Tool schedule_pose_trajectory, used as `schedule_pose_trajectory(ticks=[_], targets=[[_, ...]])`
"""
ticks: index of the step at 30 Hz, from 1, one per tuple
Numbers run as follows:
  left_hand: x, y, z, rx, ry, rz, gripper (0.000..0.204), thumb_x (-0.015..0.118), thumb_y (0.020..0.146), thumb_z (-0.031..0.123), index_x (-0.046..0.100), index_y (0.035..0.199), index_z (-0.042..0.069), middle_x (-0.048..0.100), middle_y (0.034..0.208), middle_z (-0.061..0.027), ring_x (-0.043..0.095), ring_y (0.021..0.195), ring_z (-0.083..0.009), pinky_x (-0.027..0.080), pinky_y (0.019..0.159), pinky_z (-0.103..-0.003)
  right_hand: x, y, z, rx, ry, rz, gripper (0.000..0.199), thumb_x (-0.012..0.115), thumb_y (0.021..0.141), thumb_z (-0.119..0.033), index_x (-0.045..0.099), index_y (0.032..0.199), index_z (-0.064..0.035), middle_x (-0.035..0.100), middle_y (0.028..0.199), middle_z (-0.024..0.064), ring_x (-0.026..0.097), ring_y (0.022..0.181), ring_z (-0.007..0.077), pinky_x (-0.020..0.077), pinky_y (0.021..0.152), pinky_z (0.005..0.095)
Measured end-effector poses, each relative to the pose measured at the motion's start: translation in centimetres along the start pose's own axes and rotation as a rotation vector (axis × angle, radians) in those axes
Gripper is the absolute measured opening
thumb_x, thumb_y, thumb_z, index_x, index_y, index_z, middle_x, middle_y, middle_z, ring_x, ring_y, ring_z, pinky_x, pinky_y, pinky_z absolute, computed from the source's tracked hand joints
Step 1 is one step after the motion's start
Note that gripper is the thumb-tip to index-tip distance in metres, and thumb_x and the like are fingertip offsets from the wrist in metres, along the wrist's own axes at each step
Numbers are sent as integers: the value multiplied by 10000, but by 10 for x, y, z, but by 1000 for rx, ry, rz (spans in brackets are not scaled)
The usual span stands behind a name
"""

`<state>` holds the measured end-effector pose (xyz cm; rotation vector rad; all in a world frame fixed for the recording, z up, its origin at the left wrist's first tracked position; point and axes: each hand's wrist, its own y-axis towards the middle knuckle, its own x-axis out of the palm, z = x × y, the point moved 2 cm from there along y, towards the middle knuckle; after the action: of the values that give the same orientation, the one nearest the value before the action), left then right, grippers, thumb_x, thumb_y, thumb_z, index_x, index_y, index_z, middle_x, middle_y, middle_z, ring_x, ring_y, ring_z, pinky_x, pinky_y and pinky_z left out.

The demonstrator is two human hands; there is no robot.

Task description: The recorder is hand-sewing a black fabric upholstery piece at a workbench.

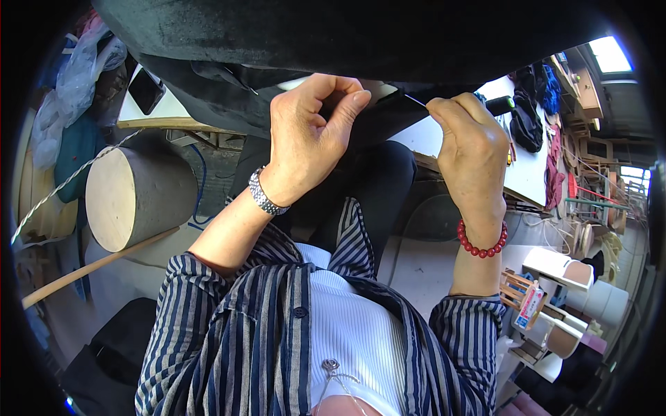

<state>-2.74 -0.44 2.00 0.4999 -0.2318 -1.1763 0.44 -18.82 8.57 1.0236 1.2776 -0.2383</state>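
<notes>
Black fabric (pixel 347 35) fills the upper part of the view and hangs down over the near edge of a white worktable (pixel 527 166). The person's left hand (pixel 309 135) is raised to the cloth with its fingers curled closed; thumb and forefinger pinch a fold of the fabric, probably to keep it tight and steady at one spot. The right hand (pixel 472 149) is just beside it, also closed, and it pinches a thin needle (pixel 415 101) whose point is directed toward the left hand. Holding the two hands so near lets the needle meet the cloth exactly where it is pinched. No thread can be made out against the dark material.

A dark spool (pixel 501 105) lies on the table just behind the right hand, near enough to reach. A metal watch band (pixel 266 194) is on the left wrist and a red bead bracelet (pixel 481 243) on the right wrist. The sleeves are of a striped shirt (pixel 236 333).

At the left a grey round bolster (pixel 135 194) stands near a wooden stick (pixel 90 267). A dark phone (pixel 146 89) lies on a board at the upper left.

Most of the fabric is cut off by the top edge, so its shape is not known. The right fingertips are hidden behind the hand itself. The small things at the right rim are bent and too small to name.
</notes>
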Motion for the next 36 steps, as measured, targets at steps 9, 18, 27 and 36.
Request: schedule_pose_trajectory(ticks=[9,18,27,36], targets=[[1,7,-10,-30,-67,-14,151,699,861,126,685,900,-19,692,742,-108,666,637,-134,500,552,-208,-1,2,-2,-28,-16,40,112,671,802,37,703,908,20,675,830,118,672,707,228,527,605,286],[0,7,-9,-21,-47,-17,168,707,855,135,690,899,-26,696,751,-117,669,633,-139,505,548,-209,1,8,-7,-57,-59,-12,146,663,780,71,700,914,26,668,844,124,668,708,238,530,617,294],[-1,8,-10,-34,-87,-26,180,706,858,149,687,906,-24,696,753,-116,673,639,-141,504,553,-209,5,7,-4,-62,-23,32,274,646,635,128,672,866,-15,595,779,100,621,705,233,497,601,318],[-5,10,-8,-37,-38,-50,200,699,866,166,688,910,-29,694,739,-114,673,650,-137,508,551,-216,12,12,-9,10,112,-20,69,631,820,54,677,859,20,662,808,106,638,661,197,502,586,271]])
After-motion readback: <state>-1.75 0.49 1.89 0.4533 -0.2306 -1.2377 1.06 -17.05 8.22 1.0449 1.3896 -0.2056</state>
